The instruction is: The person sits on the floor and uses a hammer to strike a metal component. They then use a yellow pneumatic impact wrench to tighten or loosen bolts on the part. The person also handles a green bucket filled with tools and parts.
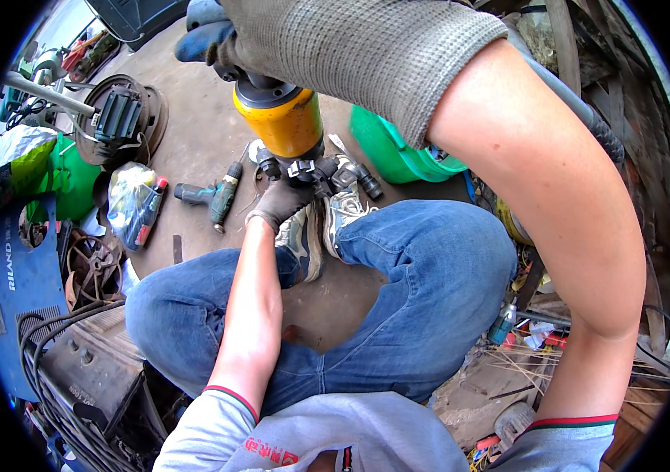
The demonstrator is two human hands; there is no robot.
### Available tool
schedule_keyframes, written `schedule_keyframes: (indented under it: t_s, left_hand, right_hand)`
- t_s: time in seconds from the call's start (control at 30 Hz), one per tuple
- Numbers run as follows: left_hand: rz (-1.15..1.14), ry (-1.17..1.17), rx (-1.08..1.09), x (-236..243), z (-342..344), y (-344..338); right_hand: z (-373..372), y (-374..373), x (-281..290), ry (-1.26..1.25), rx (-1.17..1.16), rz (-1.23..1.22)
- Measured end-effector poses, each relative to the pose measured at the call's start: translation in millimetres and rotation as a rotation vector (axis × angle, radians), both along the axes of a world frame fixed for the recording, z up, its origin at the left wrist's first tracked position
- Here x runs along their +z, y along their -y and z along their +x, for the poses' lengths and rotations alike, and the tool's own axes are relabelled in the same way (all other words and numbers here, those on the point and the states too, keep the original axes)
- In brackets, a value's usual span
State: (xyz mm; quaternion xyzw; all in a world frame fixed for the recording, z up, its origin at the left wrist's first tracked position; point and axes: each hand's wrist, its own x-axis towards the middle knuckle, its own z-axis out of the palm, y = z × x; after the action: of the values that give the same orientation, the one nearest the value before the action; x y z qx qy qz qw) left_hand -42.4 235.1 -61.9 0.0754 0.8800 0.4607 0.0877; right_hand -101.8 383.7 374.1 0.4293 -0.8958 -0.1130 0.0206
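Observation:
Between my shoes stands a yellow cylinder (281,122) with a black upper end and black metal fittings (315,175) at its lower end; its exact kind I cannot make out. My left hand (281,203), in a dark glove, is closed around the fittings at the bottom. Reaching across the top of the view, my right hand (244,39) wears a grey knit glove with blue fingertips. Its bent fingers are bunched at the cylinder's upper end, and the cylinder's top is partly hidden behind the glove.
A cordless drill (215,195) lies on the floor left of my shoes, beside a plastic-wrapped bundle (132,200). A rusty wheel rim (150,118) is farther left. A green tub (394,149) stands at the right. Black cables (40,370) drape over a metal box at lower left; scrap lies at right.

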Motion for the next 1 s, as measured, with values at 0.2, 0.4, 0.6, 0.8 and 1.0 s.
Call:
schedule_keyframes:
  t_s: [0.2,0.4,0.6,0.8,1.0]
  left_hand:
    - [0.180,0.194,0.245,2.1,7.4,-16.3]
    - [0.302,0.041,0.383,-14.1,11.3,-30.6]
    - [0.328,0.020,0.404,-6.3,12.6,-36.7]
    - [0.252,-0.002,0.443,14.8,17.0,-41.9]
    - [0.212,0.202,0.424,33.3,21.4,-40.9]
  right_hand:
    - [-6.5,2.6,1.5,0.070,0.037,-0.045]
    - [-15.7,5.1,13.9,0.229,0.078,-0.084]
    - [-17.5,23.6,33.1,0.389,-0.009,0.011]
    - [-13.0,28.4,46.5,0.163,0.220,0.219]
    - [-19.8,23.5,55.8,0.242,0.386,0.235]
